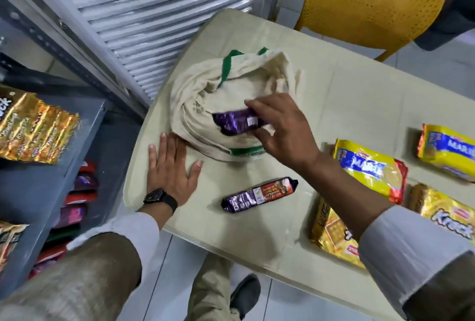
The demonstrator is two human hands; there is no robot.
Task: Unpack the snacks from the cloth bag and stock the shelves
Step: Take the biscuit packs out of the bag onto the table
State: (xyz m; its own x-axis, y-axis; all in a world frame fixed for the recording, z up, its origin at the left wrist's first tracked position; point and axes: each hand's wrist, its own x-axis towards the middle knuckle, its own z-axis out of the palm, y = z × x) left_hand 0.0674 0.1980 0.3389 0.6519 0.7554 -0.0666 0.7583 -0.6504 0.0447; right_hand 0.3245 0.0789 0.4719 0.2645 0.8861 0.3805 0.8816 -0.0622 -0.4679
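Your cloth bag [226, 94] sits slumped near the far left corner of the tabletop [347, 94], its mouth rolled down into a thick rim so what is inside shows and can be reached without digging; a purple snack pack [235, 124] lies in that opening, half out over the rim, and your right hand [280, 128] has its grip narrowed on the pack's right end, fingers above and thumb below, which looks like the hold for drawing it clear; your left hand [171, 166] lies flat with straight fingers on the tabletop at the left edge, fingertips just touching the bag's near side, probably to stop the soft cloth from sliding as you pull; a second purple pack [259, 194] already lies on the tabletop near the front edge, between your two arms, and the yellow biscuit packs [372, 169] are laid out along the right side, so sorting before shelving seems the plan; the grey shelves [51, 179] stand just left of the tabletop, within an arm's swing, with gold packs [33, 128] on top and red and purple ones below.
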